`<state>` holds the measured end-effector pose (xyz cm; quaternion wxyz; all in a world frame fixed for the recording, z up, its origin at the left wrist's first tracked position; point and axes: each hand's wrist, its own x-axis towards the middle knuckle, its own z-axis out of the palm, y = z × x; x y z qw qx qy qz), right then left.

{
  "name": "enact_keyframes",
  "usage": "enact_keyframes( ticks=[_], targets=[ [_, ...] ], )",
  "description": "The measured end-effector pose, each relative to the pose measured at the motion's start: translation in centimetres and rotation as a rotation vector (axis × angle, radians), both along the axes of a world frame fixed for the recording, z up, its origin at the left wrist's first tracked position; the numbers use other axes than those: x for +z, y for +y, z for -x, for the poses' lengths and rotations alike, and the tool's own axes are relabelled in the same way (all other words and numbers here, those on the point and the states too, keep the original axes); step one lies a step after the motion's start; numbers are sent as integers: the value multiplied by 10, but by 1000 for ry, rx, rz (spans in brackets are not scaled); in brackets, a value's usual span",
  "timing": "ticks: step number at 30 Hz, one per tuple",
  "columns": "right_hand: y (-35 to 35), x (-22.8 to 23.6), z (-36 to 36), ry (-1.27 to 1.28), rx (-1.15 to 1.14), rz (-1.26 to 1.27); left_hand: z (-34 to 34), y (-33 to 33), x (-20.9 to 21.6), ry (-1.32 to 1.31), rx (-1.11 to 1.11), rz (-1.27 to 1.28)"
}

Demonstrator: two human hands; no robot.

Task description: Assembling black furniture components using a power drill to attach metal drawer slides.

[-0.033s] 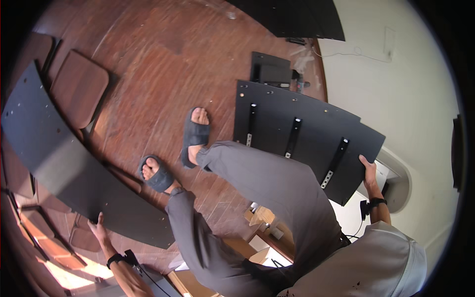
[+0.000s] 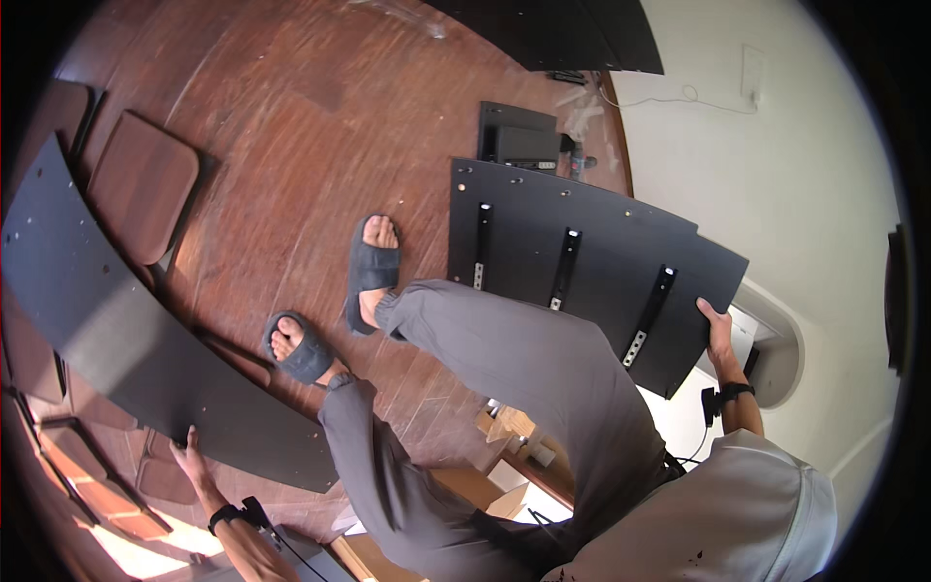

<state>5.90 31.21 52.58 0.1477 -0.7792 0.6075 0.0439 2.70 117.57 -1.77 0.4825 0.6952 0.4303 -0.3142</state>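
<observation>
My left hand (image 2: pixel 192 460) is closed on the lower edge of a long black panel (image 2: pixel 145 310), which slants across the left side with a row of small holes near its far end. On the right, my right hand (image 2: pixel 716 332) grips the near right edge of a wider black panel (image 2: pixel 524 238). Three drawer rails are fixed to this panel, among them a rail (image 2: pixel 650 318) close to my right hand; small fittings and holes line its far edge. My legs hide part of its lower edge. Both hands show a thumb on the panel face, with the other fingers hidden behind.
Brown folding chairs or stools, one with a square seat (image 2: pixel 144 184), stand beyond the left panel. A smaller black board (image 2: pixel 504 116) lies past the right panel. Another large black panel (image 2: pixel 572 34) is at the far wall. Opened cardboard boxes (image 2: pixel 465 483) sit between my legs.
The view has shifted slightly, and both panels appear a little further left. Each hand keeps its hold on its panel.
</observation>
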Motion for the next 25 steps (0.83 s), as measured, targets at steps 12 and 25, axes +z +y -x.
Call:
enact_keyframes(
  ticks=[12,25],
  targets=[
    [26,12,-14,5,-10,57,-4,-4,-56,63,-55,-136],
    [26,5,-11,-33,-31,-24,-175,-127,191,-146,-735,-139]
  ],
)
